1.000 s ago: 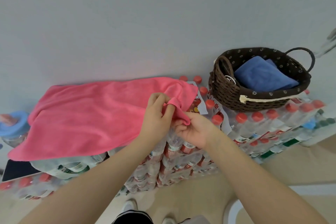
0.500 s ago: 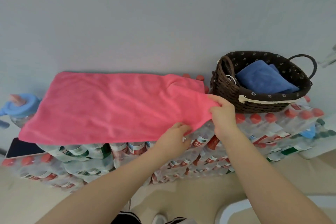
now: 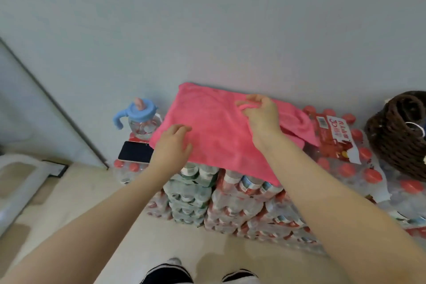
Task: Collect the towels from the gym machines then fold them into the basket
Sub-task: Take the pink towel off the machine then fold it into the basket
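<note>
now, towel: pink towel spread folded over stacked water bottle packs
left hand: fingers loosely spread, resting flat on towel's near-left part
right hand: fingers pinch a towel fold at the far edge
around: basket far right; phone and blue-capped bottle just left

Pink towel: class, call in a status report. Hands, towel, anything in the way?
Left hand flat on pink towel. Right hand pinching a fold. Towel half folded on bottle packs. Basket at right, path clear.
</note>
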Motion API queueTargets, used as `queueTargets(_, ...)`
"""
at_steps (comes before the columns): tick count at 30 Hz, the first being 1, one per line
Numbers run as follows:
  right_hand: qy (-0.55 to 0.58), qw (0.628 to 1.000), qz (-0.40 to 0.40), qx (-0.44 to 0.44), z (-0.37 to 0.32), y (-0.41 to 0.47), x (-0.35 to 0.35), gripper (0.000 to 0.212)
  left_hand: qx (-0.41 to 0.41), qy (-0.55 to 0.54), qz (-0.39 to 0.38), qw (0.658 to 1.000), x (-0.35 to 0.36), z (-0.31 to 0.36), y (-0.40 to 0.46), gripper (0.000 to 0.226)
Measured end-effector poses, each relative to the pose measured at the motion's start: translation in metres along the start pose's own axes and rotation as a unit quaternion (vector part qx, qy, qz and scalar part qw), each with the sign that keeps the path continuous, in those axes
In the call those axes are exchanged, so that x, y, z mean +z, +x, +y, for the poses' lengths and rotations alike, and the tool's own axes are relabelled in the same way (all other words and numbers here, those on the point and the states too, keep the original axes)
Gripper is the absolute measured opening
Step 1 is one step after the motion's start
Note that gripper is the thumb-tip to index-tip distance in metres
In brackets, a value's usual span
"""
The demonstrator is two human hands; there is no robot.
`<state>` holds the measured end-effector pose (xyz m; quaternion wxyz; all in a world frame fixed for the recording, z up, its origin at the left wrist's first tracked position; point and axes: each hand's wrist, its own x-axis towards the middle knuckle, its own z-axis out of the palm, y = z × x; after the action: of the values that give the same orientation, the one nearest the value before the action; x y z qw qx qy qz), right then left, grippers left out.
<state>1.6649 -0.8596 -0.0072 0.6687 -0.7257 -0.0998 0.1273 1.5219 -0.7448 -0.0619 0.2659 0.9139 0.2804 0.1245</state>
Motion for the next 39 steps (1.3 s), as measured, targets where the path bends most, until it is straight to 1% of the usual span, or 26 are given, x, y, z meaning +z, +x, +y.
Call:
queueTargets(1,-0.046,0.998,-0.009,-0.036,0.0,-0.003,0.018,0.033,-0.047,-0.003,-0.003,0.999,-0.007,-0.018,0.0,0.042)
queueTargets(3,-0.14,0.982,-0.051,-0.117,-0.002,-0.013,0.052,0.026,-0.123,-0.029,-0.019,0.992,-0.016,-0.047,-0.002,0.048)
queueTargets(5,-0.206,0.957,-0.097,-0.178,0.0,-0.024,0.08,0.018,-0.187,-0.092,-0.036,0.977,-0.02,-0.065,-0.003,0.047)
queueTargets(6,-0.228,0.946,-0.114,-0.197,0.002,-0.03,0.091,0.016,-0.21,-0.138,-0.05,0.967,-0.022,-0.071,-0.002,0.041)
queueTargets(7,-0.244,0.94,-0.128,-0.203,0.007,-0.034,0.101,0.014,-0.223,-0.187,-0.07,0.954,-0.024,-0.074,-0.002,0.033)
queueTargets(9,-0.252,0.94,-0.156,-0.168,0.021,-0.041,0.115,0.016,-0.232,-0.255,-0.101,0.933,-0.028,-0.076,-0.001,0.022)
queueTargets(11,-0.26,0.943,-0.177,-0.109,0.036,-0.047,0.123,0.014,-0.216,-0.281,-0.092,0.931,-0.029,-0.08,0.002,0.025)
queueTargets(13,-0.268,0.945,-0.166,-0.087,0.046,-0.053,0.126,0.004,-0.174,-0.29,-0.064,0.939,-0.032,-0.081,0.004,0.021)
queueTargets(16,-0.253,0.951,-0.119,-0.132,0.05,-0.06,0.13,0.001,-0.109,-0.325,-0.045,0.938,-0.038,-0.079,0.009,0.01)
queueTargets(18,-0.26,0.944,-0.097,-0.181,0.05,-0.066,0.133,0.006,-0.077,-0.355,-0.041,0.931,-0.043,-0.076,0.011,0.009)
queueTargets(20,-0.259,0.94,-0.081,-0.205,0.05,-0.069,0.135,0.011,-0.051,-0.391,-0.047,0.918,-0.046,-0.075,0.013,0.01)
queueTargets(23,-0.24,0.945,-0.05,-0.215,0.05,-0.072,0.135,0.015,-0.016,-0.462,-0.098,0.881,-0.052,-0.079,0.014,0.017)
queueTargets(24,-0.231,0.95,-0.039,-0.205,0.049,-0.072,0.134,0.016,0.0,-0.462,-0.12,0.879,-0.053,-0.08,0.014,0.02)
queueTargets(26,-0.207,0.962,-0.025,-0.175,0.047,-0.072,0.131,0.017,0.029,-0.444,-0.156,0.882,-0.054,-0.083,0.016,0.021)
queueTargets(28,-0.178,0.973,-0.025,-0.142,0.046,-0.073,0.13,0.015,0.053,-0.421,-0.169,0.89,-0.055,-0.083,0.018,0.016)
queueTargets(31,-0.122,0.987,-0.013,-0.108,0.043,-0.072,0.129,0.012,0.102,-0.333,-0.127,0.929,-0.052,-0.085,0.022,0.012)
queueTargets(33,-0.099,0.988,0.023,-0.113,0.041,-0.07,0.126,0.014,0.095,-0.317,-0.099,0.938,-0.052,-0.085,0.023,0.019)
queueTargets(35,-0.118,0.979,0.055,-0.157,0.039,-0.069,0.122,0.012,0.041,-0.358,-0.083,0.929,-0.055,-0.08,0.024,0.023)
queueTargets(37,-0.175,0.957,0.046,-0.228,0.04,-0.069,0.121,0.005,-0.001,-0.412,-0.093,0.906,-0.057,-0.072,0.025,0.016)
queueTargets(39,-0.223,0.937,0.008,-0.267,0.044,-0.071,0.124,0.007,-0.025,-0.454,-0.109,0.884,-0.058,-0.066,0.024,0.007)
